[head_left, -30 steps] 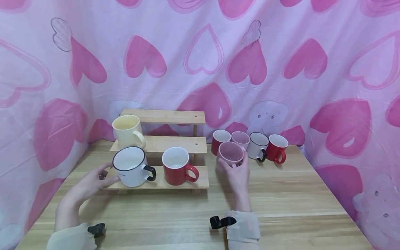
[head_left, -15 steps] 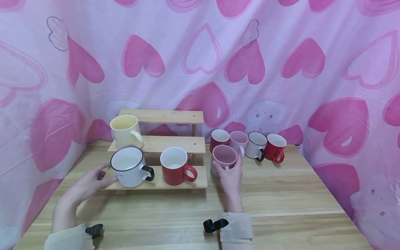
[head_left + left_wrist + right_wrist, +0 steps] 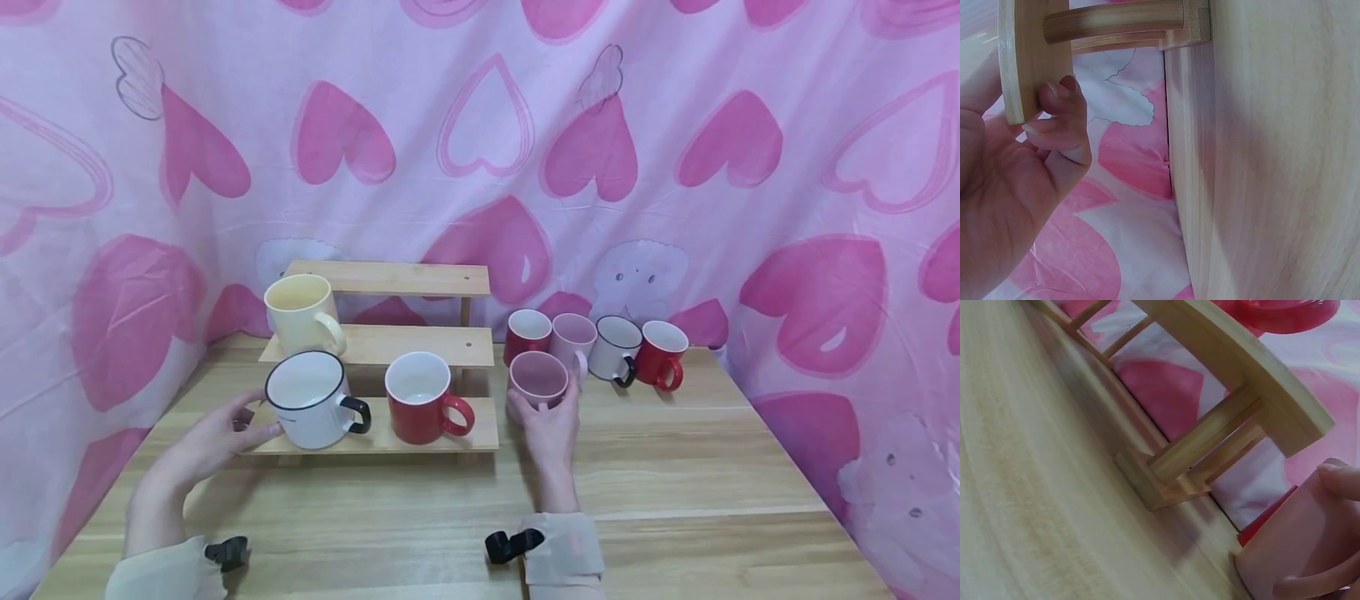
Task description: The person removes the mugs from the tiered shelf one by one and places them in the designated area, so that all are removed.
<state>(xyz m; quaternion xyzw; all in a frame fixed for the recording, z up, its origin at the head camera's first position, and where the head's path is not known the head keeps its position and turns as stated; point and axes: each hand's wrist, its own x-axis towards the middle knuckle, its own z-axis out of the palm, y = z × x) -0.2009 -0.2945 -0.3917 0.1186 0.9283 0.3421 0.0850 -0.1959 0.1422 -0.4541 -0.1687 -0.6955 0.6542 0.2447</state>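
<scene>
My left hand [image 3: 202, 446] holds the left end of a three-tier wooden shelf [image 3: 420, 345]; in the left wrist view its fingers curl around the edge of the board [image 3: 1029, 56]. Beside that thumb, a white mug with black rim and handle [image 3: 303, 408] stands on the lowest tier. A red mug [image 3: 417, 412] shares this tier, handle to the right. A cream mug [image 3: 296, 321] is on the middle tier, at the left. Right of the shelf, my right hand [image 3: 553, 429] grips a dusky pink mug [image 3: 538, 379], upright, low at the table; its handle [image 3: 1316, 584] shows in the right wrist view.
Behind the held mug stands a row on the table [image 3: 697, 467]: a red mug [image 3: 525, 337], a lighter pink mug [image 3: 573, 333], a white mug with black handle [image 3: 611, 354] and another red mug [image 3: 658, 358]. A heart-printed curtain [image 3: 480, 167] hangs close behind.
My right hand has brought the dusky pink mug left and slightly nearer me, away from the row toward the shelf's right end. My left hand has stayed at the shelf.
</scene>
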